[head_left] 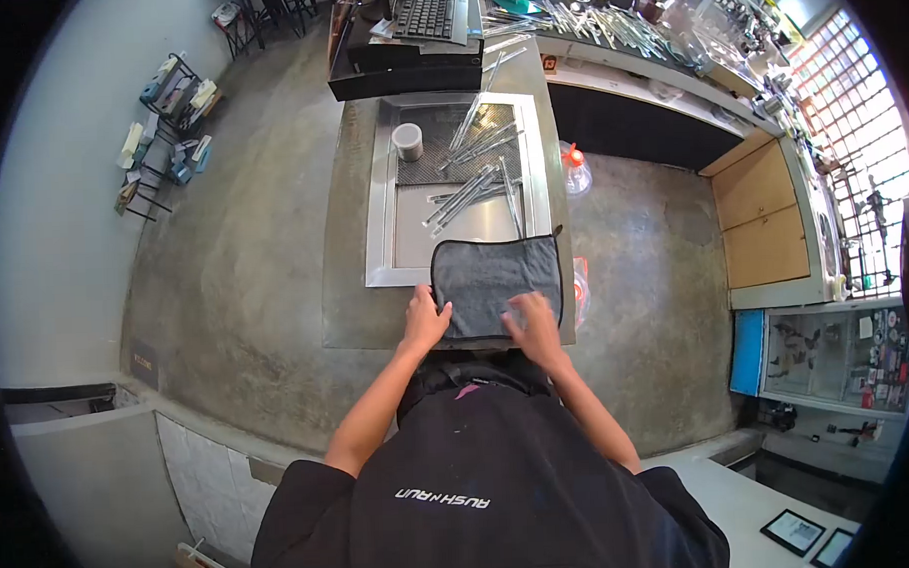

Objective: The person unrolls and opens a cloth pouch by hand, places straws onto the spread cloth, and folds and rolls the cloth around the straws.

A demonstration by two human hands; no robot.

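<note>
A grey cloth with a dark edge (484, 273) lies spread over the near end of the table and the frame's near right corner. My left hand (427, 320) is at the cloth's left edge, thumb and fingers apart. My right hand (535, 324) rests on the cloth's right part, its fingers spread and slightly blurred. Beyond the cloth, several clear thin packets (462, 201) lie loosely on the metal-framed panel (377, 227). A round white-lidded container (407, 141) stands at the panel's far left.
A black box (407, 82) with a keyboard (431, 11) on top stands at the table's far end. Clear bottles with red tops (574, 160) are on the floor to the right. A cluttered counter (647, 52) runs along the far right.
</note>
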